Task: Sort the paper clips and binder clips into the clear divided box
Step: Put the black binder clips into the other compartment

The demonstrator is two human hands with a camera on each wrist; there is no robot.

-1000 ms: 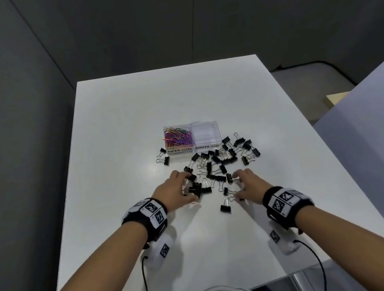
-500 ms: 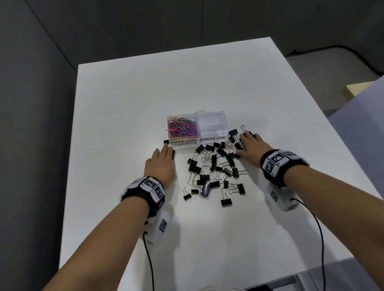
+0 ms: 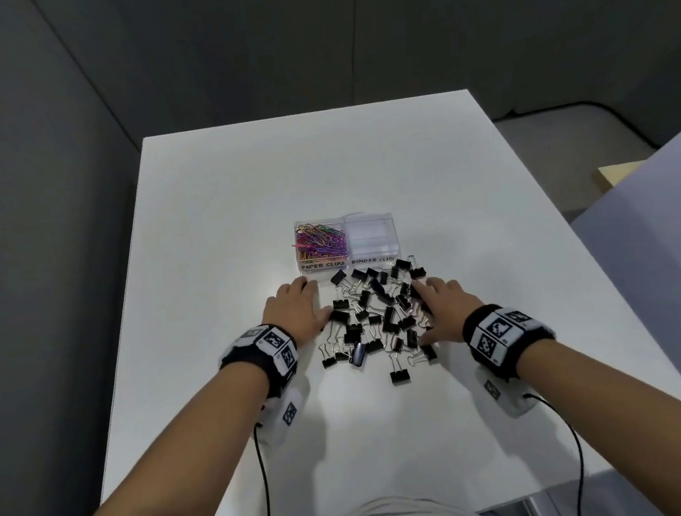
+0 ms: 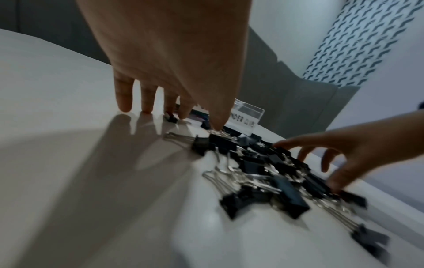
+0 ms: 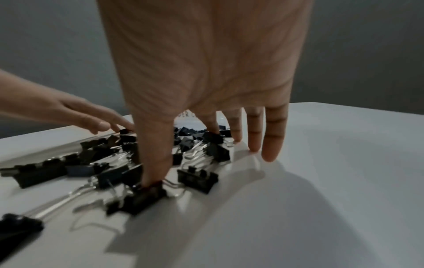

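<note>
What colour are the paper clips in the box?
Many colours: the paper clips are pink, purple, gold and green. The head view shows them best.

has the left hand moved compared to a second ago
Yes. The left hand went from the near side of the binder clips forward, up to the clear box.

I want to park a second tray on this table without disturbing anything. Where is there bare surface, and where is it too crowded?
The table is bare beyond the clear divided box, and in strips outside the left hand and right hand. The near part is free between the forearms. It is crowded between the hands, where the binder clips lie up to the box front.
</note>
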